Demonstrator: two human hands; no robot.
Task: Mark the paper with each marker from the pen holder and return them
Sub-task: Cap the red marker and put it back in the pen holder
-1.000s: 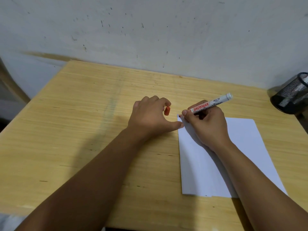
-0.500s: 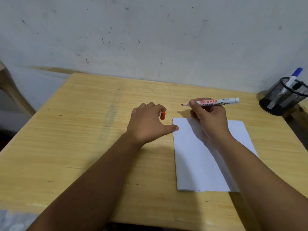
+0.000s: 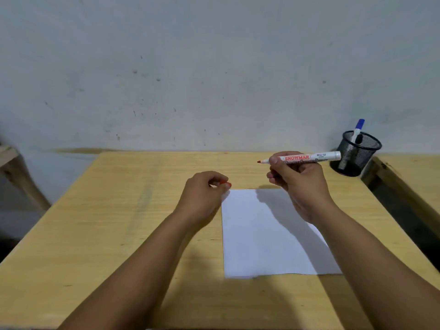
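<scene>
A white sheet of paper [image 3: 264, 236] lies on the wooden table [image 3: 114, 222]. My right hand [image 3: 297, 184] holds an uncapped red marker [image 3: 309, 158] level above the paper's far edge, tip pointing left. My left hand [image 3: 202, 196] rests just left of the paper's top corner, fingers closed on the marker's red cap [image 3: 225, 183]. A black mesh pen holder [image 3: 357, 153] stands at the table's far right corner with a blue-capped marker [image 3: 358, 129] sticking out of it.
A pale, speckled wall rises right behind the table. A second wooden surface [image 3: 412, 186] adjoins on the right past a dark gap. A wooden frame piece [image 3: 14, 167] shows at the far left.
My right hand lifted the marker off the paper's top left corner and raised it toward the right, level in the air. The left hand stays on the cap. The camera tilted up.
</scene>
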